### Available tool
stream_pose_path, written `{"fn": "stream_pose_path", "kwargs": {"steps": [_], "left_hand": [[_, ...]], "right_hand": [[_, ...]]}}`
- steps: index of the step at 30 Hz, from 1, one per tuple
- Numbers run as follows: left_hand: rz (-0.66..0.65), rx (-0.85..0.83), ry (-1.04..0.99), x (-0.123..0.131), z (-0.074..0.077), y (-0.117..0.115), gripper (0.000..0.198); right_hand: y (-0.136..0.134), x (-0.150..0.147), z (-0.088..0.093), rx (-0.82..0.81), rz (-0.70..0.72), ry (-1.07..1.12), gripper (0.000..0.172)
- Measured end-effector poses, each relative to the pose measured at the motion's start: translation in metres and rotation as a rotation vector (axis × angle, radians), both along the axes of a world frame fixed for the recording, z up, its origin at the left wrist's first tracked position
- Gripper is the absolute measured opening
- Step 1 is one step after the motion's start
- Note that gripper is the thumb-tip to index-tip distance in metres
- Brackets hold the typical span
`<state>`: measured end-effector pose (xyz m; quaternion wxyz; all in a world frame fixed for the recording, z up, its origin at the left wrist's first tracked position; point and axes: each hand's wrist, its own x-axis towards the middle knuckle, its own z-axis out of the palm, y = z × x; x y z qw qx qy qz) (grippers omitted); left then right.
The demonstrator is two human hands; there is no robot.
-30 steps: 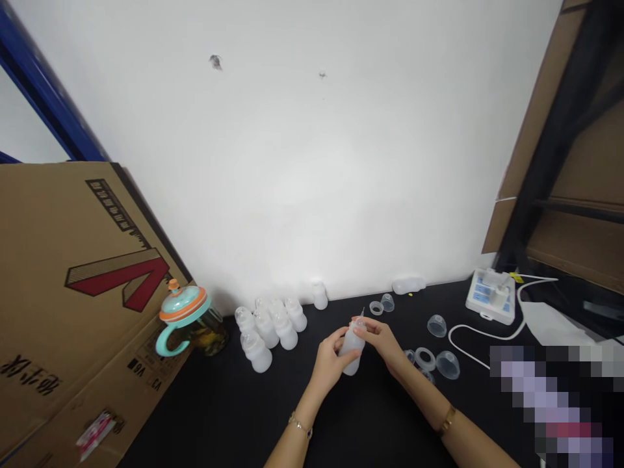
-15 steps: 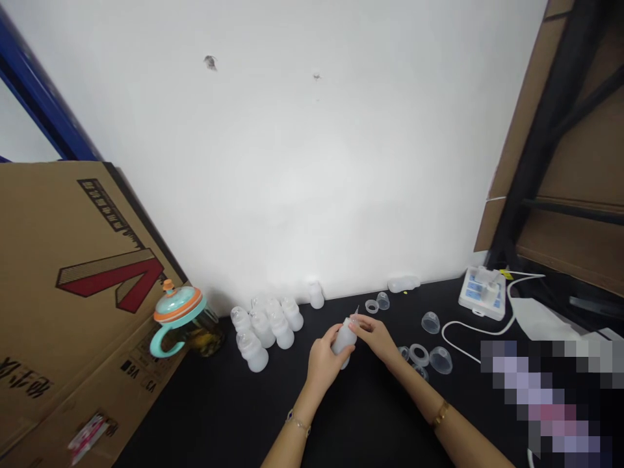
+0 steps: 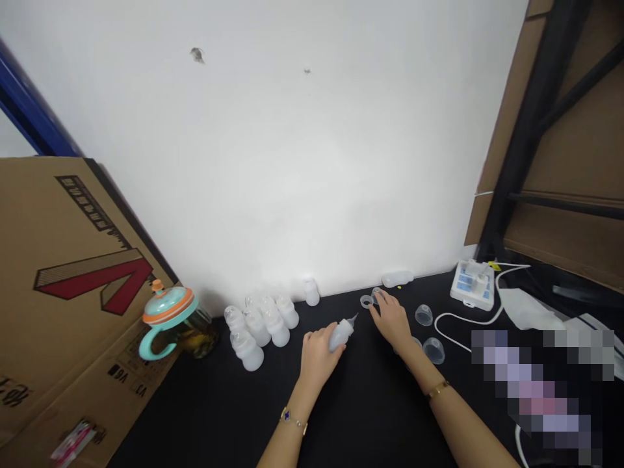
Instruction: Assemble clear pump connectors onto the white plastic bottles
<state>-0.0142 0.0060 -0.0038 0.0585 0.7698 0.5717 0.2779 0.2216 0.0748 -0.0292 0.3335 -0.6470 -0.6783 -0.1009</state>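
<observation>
My left hand [image 3: 316,356] is wrapped round a small translucent white squeeze bottle [image 3: 340,336], tilted, its thin pointed tip facing up and to the right. My right hand [image 3: 394,320] reaches over the black table, fingers apart, by a clear ring [image 3: 366,301] and a clear dome cap [image 3: 375,294]. Its fingertips overlap the cap; whether they touch it I cannot tell. Beyond my right wrist lie other clear dome caps [image 3: 433,350], and more clear parts are partly hidden under the wrist.
Several capped white baby bottles [image 3: 247,351] stand left of my hands. A single bottle [image 3: 311,292] is by the wall, and another white bottle [image 3: 397,279] lies there. A teal-lidded jug [image 3: 170,312] stands beside the cardboard box [image 3: 82,273]. At right is a power strip [image 3: 472,286] with a white cable.
My right hand has left the bottle and moved right and away toward the cap and ring. My left hand keeps the bottle, now tipped further to the right. The view has shifted slightly.
</observation>
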Motion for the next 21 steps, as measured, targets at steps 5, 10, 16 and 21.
{"fn": "stream_pose_path", "kwargs": {"steps": [5,10,16,21], "left_hand": [[-0.028,-0.008,0.002,0.001,-0.003,0.000,0.042],[-0.057,-0.045,-0.008,0.001,-0.005,0.001,0.044],[-0.042,-0.048,-0.034,0.000,-0.005,0.002,0.043],[-0.064,-0.055,-0.108,0.001,-0.007,0.001,0.044]], "right_hand": [[0.003,0.001,-0.005,-0.044,-0.059,-0.127,0.045],[0.011,0.004,-0.004,-0.131,-0.057,-0.169,0.049],[0.017,0.002,-0.003,-0.105,-0.020,-0.162,0.043],[0.015,0.005,0.000,-0.001,-0.017,-0.124,0.036]]}}
